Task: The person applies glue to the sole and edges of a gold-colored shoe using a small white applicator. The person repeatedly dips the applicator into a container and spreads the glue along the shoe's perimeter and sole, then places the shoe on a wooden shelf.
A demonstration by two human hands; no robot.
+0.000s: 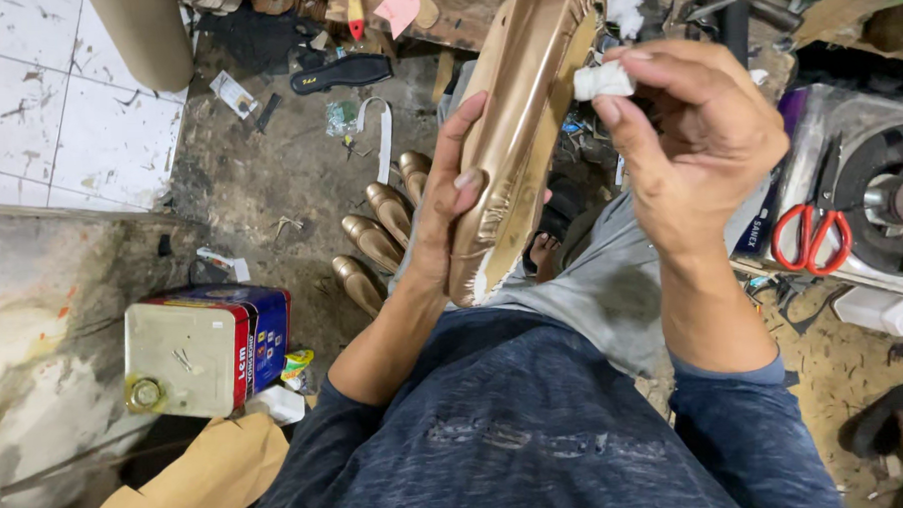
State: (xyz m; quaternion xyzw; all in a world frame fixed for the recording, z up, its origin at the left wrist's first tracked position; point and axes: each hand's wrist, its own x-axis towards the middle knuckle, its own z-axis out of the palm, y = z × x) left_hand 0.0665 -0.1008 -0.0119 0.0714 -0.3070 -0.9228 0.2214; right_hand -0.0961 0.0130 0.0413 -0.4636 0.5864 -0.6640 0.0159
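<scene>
Here, the person sits low over a dusty workshop floor, and the left hand [440, 209] is wrapped around a long gold-coloured shoe upper stretched on its form [522, 111], fingers curled over one edge and thumb behind, holding it upright and tilted away in front of the chest. The right hand [693, 140] is pinched closed, thumb and forefinger gripping a small white wad of cloth [603, 79] that rests against the upper edge of the gold piece. Below the left forearm, on the floor, stands a rectangular metal tin with a cream top and a red-and-blue side [207, 348]; its round brass-coloured cap [144, 394] sits in one corner of the top, and what the tin holds I cannot tell. Just beyond the left wrist, a row of gold pointed shoe pieces [379, 236] lies side by side on the ground. Farther off lies a black flat sole [340, 74]. To the right, red-handled scissors [811, 237] rest on a silvery machine housing [870, 199], well apart from both hands.
</scene>
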